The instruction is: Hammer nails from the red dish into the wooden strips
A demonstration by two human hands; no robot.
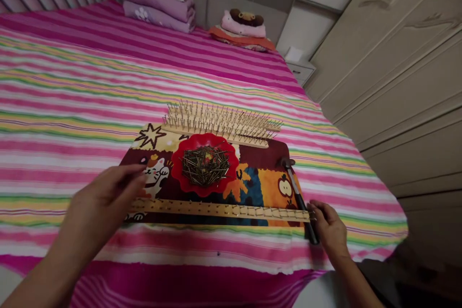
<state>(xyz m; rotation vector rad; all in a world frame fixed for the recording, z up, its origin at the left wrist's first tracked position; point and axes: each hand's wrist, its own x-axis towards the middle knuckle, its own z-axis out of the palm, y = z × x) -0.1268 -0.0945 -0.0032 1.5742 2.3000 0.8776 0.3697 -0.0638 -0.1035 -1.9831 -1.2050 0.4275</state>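
Note:
A long wooden strip (220, 209) studded with small nails lies across the near edge of a colourful cartoon mat (252, 178). My left hand (104, 197) hovers at the strip's left end, fingers curled loosely, and I cannot see that it holds anything. My right hand (330, 231) pinches the strip's right end, beside the black handle of a hammer (298, 192) lying on the mat. A red scalloped dish (180, 163) heaped with brass nails (205, 166) sits mid-mat. Behind it lie more wooden strips (220, 122) bristling with upright nails.
Everything rests on a bed with a pink striped cover (90, 96). Folded purple bedding (155, 2) and a plush toy on pink and orange cloth (243, 26) sit at the headboard. A wardrobe (397, 57) and a small nightstand (301, 70) stand to the right.

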